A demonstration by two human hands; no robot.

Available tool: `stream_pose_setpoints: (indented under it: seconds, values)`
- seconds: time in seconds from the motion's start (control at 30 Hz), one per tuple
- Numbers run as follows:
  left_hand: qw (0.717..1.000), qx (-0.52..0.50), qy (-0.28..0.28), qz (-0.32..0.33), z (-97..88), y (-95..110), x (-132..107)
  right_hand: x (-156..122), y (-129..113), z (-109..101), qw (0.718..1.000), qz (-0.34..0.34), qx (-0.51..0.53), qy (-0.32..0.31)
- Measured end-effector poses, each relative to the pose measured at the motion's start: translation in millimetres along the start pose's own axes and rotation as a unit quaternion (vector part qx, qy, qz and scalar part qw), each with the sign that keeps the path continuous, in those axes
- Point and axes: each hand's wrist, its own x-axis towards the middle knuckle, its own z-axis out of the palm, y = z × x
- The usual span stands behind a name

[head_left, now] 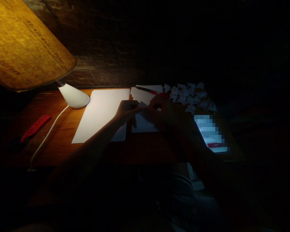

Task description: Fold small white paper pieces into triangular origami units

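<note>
Smooth wooden table (62, 129), small pointed paper (142, 104) within the pinch of both hands (126, 109) (162, 111).

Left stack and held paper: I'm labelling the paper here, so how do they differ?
Size: the left stack is large, the held paper small.
Place: the left stack lies on the table; the held paper is in the left hand, the right hand beside it.
Light: the left stack is bright, the held paper dimmer.
Both are pale.

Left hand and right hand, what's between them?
A small pale piece of paper sits between the left hand and right hand, in the head view.
</note>
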Motion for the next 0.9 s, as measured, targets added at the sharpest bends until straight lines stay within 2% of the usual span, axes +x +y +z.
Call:
stream_pose_setpoints:
  seconds: [0.27,0.37,0.5,0.67,0.77,0.9]
  values:
    - [0.999,0.002,-0.031,0.018,-0.9,-2,1,-1,9,5,0.999,0.030,0.020,-0.028]
    - [1.000,0.002,-0.008,0.015,0.3,-5,2,1,11,4,1.000,0.020,0.014,-0.016]
    - [0.999,-0.007,0.052,0.010,-1.6,-10,5,6,12,0,1.000,0.007,-0.006,0.012]
    - [0.993,0.022,0.083,0.075,-7.9,-6,5,6,11,-5,1.000,-0.008,-0.003,0.010]
    - [0.987,0.079,0.068,0.125,-8.8,0,2,4,5,-7,1.000,-0.017,0.008,0.001]
    - [0.977,0.141,0.044,0.154,-5.9,7,-3,3,-1,-5,1.000,-0.010,0.027,-0.008]
